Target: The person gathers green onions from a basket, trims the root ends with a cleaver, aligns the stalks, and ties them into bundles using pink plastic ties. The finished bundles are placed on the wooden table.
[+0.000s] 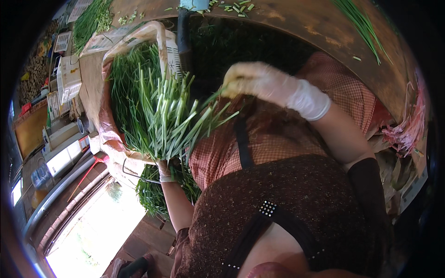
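A fanned bunch of garlic chives point(174, 111), pale stem ends up, is in my left hand point(164, 168). That hand wears a thin white glove, and leaves cover most of its fingers. My right hand point(257, 81), in a similar glove stained yellowish at the fingers, is just right of the stem ends. It is blurred, with its fingers curled. A green strand point(216, 96) reaches its fingertips; whether they pinch it cannot be told. Under and behind the bunch, a white plastic basket point(161, 45) with a reddish liner point(105, 104) holds more chives point(123, 90).
A dark-handled blade point(184, 31) lies over the edge of the brown table point(295, 17), near cut stem pieces point(240, 7). Loose chives point(361, 29) lie on the table's right. Pink plastic ties point(408, 128) hang at far right. White crates point(69, 78) stand at left.
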`<act>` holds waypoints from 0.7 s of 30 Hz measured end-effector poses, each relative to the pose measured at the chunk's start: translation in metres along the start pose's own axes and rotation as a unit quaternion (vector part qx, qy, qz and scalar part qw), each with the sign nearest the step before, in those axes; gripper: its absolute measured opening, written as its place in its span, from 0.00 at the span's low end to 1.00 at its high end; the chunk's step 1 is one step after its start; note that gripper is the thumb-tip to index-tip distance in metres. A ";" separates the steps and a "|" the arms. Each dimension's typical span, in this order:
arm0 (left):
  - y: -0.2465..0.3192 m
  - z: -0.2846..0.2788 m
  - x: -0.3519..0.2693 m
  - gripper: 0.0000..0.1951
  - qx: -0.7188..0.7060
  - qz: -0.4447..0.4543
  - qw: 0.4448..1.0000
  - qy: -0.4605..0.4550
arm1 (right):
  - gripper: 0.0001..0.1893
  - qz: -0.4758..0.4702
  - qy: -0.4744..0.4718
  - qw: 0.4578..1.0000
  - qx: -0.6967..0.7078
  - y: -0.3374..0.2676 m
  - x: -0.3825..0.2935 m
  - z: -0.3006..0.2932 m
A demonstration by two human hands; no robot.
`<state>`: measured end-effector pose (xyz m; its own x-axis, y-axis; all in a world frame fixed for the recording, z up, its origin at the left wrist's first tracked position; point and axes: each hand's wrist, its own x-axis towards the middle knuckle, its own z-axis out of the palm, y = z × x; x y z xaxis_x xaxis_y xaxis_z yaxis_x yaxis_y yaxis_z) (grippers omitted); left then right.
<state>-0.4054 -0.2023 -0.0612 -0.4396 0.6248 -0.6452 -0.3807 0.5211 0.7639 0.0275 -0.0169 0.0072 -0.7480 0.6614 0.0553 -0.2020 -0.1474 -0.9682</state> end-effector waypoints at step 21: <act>-0.018 -0.034 -0.016 0.19 0.001 0.163 0.986 0.032 | 0.09 0.102 -0.076 0.985 0.114 -0.006 0.021 0.017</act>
<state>-0.4189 -0.2412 -0.0652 -0.5892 0.7215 -0.3638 -0.2080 0.2997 0.9311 0.0021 -0.0141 0.0182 -0.8700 0.4862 -0.0822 -0.1612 -0.4380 -0.8844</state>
